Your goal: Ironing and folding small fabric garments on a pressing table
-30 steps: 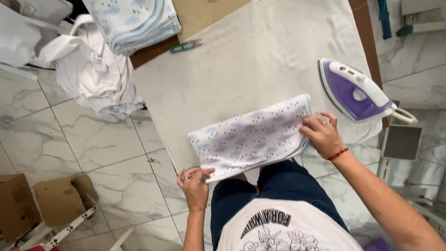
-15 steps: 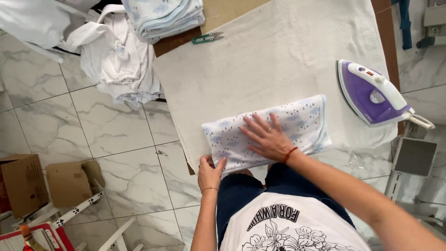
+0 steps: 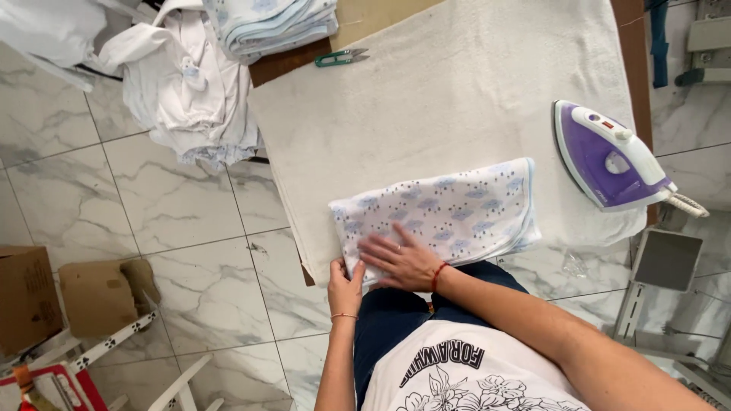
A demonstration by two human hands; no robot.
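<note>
- The patterned cloth (image 3: 442, 209) is lying folded into a rectangle at the near edge of the tabletop (image 3: 457, 91), so the folding is looking well along; smoothing appears to be what is left.
- The right hand (image 3: 400, 259) is pressing flat, fingers spread, on the cloth's near left part.
- The left hand (image 3: 345, 285) is pinching the cloth's near left corner.
- The iron (image 3: 609, 156) is sitting untouched to the right.

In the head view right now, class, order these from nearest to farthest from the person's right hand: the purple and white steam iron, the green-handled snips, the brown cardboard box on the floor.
From the right hand:
1. Purple and white steam iron, on the board's right side.
2. Green-handled snips, at the board's far edge.
3. Brown cardboard box, on the floor, far left.
</note>
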